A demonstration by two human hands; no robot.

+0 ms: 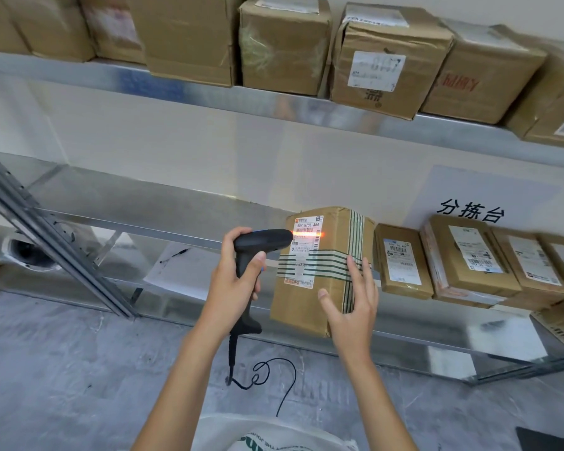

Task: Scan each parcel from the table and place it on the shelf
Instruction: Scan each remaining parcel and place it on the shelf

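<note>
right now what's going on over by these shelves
A person is scanning a parcel. The left hand grips a black corded scanner, and its orange beam falls across the label of a cardboard box with green-striped tape, which already sits on the lower shelf. The right hand is open, fingers against the box's front. More boxes sit to its right and on the upper shelf.

Brown cardboard parcel (316,271) with green-striped tape, white label facing out, upright on metal shelf (163,206), scanner (258,252) beam across label
</note>
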